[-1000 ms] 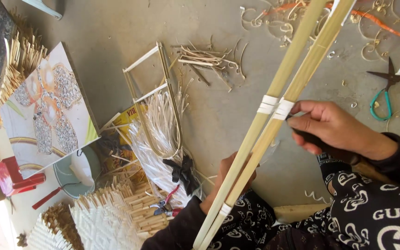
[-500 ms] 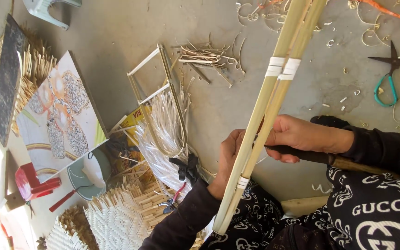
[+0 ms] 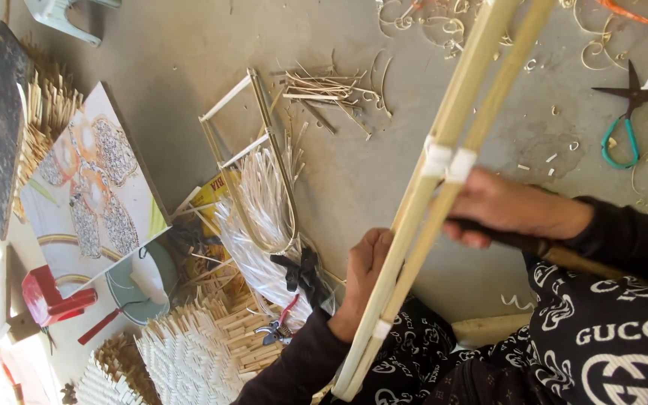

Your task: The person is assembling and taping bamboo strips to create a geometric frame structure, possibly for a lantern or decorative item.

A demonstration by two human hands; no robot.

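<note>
Two-handed, holding the pair of bamboo slats (image 3: 444, 187) slanted over the lap, lifted off the floor (image 3: 189, 52), their lower ends close to the body and their upper ends running out of the top of the view. Closing the left hand (image 3: 365, 270) around the slats from behind, just above the lower white tape band (image 3: 381, 328), fingers wrapped and clamped on the bamboo. Curling the right hand (image 3: 515, 210) shut on a dark handle (image 3: 534, 244), just beside the slats and right under the upper white tape band (image 3: 448, 161); not showing the working end of that tool, hidden behind the bamboo.

Judging the grip: bracing the slats firmly with the left hand so neither one is twisting against the other, working the tool close to the tape where the pair is tightest, and steering its edge away from the left fingers.

Lying farther out on the floor: black-and-red cutters (image 3: 279, 328) beside a woven mat (image 3: 181, 360), then a bundle of pale strips (image 3: 264, 202) inside a bent frame, a printed board (image 3: 91, 180) toward the left edge, green-handled scissors (image 3: 624, 120) toward the right edge, and curled shavings (image 3: 429, 19) along the far edge.
</note>
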